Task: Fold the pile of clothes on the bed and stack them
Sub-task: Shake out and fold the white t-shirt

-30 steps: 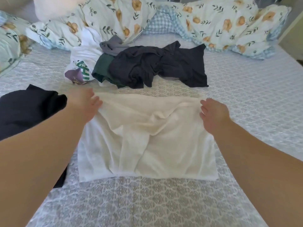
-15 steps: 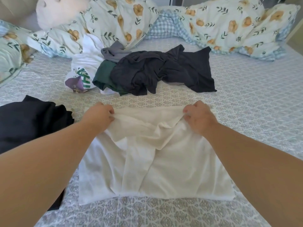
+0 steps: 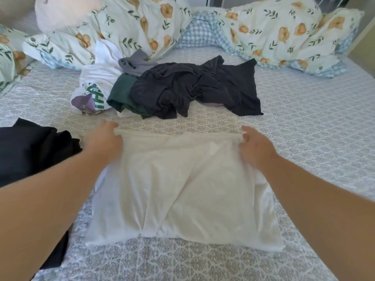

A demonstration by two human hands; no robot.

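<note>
— White shirt, spread flat on the bed, just before the pile.
— Far corners pinched: left hand at one, right hand at the other, fingers curled on the hem.
— Black stack lying left.

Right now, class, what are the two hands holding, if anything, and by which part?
Both hold the white garment by its far edge: the left hand grips the far left corner, the right hand the far right corner.

Single head-worn view, looking forward and down, close over the bed
</note>
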